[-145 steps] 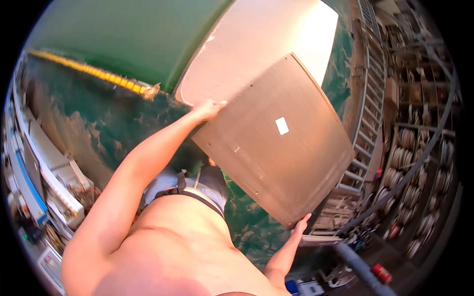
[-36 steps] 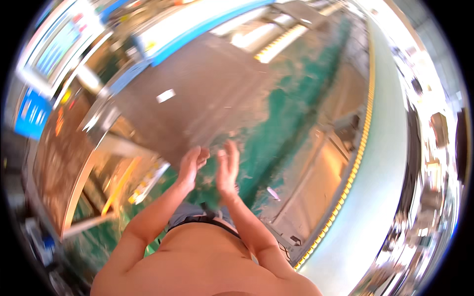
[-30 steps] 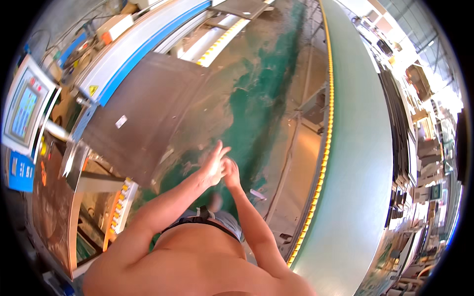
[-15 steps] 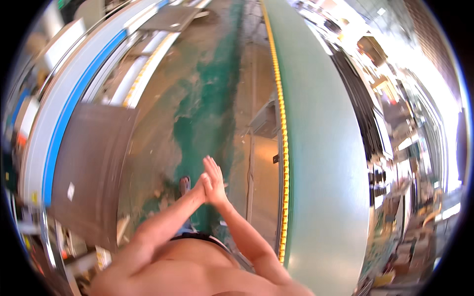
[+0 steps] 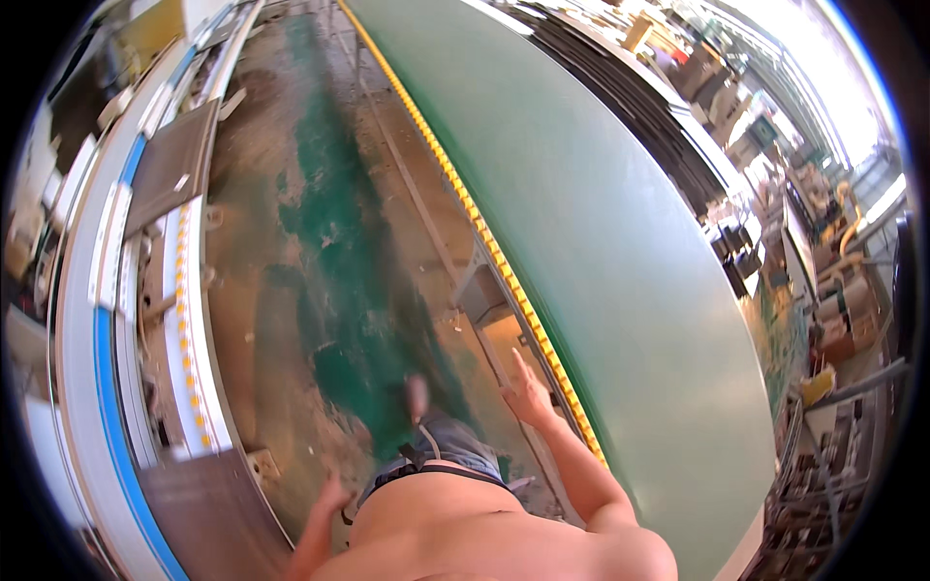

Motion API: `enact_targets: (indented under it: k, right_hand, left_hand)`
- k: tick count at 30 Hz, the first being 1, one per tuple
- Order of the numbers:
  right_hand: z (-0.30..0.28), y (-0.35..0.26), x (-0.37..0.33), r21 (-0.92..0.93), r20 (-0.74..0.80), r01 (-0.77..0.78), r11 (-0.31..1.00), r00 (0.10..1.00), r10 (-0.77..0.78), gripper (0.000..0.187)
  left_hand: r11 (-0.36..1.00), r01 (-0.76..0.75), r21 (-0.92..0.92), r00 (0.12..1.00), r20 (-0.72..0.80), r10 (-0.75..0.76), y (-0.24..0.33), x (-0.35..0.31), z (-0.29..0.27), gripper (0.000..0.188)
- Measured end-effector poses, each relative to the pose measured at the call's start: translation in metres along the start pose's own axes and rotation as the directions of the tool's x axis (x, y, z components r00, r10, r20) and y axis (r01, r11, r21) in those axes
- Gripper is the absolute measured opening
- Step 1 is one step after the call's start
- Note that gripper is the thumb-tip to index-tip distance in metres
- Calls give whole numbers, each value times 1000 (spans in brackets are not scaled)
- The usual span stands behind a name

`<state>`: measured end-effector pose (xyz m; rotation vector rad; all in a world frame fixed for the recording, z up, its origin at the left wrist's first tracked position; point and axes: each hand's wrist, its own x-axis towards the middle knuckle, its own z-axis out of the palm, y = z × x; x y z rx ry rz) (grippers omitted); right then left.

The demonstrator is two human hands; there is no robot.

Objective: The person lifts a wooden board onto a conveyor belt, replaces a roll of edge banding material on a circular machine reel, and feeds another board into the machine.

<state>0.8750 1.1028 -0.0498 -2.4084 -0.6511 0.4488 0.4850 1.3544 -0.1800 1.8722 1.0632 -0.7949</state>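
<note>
My right hand (image 5: 528,392) hangs in the air beside the yellow roller edge (image 5: 475,215) of a long green conveyor table (image 5: 620,261). Its fingers are stretched out, and nothing is in them. Low on the left, my left hand (image 5: 332,494) is down by my hip, smeared by motion, so its fingers cannot be made out. Nearest to it is a dark brown panel (image 5: 215,508) lying on the machine at the left. The two hands are well apart, on either side of my body.
A long machine with a blue strip (image 5: 121,426) and a yellow-dotted white rail (image 5: 189,358) runs along the left. Another brown panel (image 5: 170,160) rests farther up it. Between lies a worn green floor (image 5: 334,232). Dark stacked sheets (image 5: 620,102) stand beyond the conveyor table.
My hands, together in front of me before, have come apart: the right swung toward the conveyor table, the left down to my side. The view has moved forward along the aisle and turned.
</note>
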Motion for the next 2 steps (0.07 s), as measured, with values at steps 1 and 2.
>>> enact_targets:
  k: [1,2]
  right_hand:
    - [-10,-17,15,-179,-145,149,972,974,-176,65]
    - [-15,-25,32,-381,-232,264,886,900,-369,70]
  left_hand:
    - [982,156,111,969,173,-173,-27,22,0,76]
    - [979,156,128,969,174,-177,-49,51,-21,76]
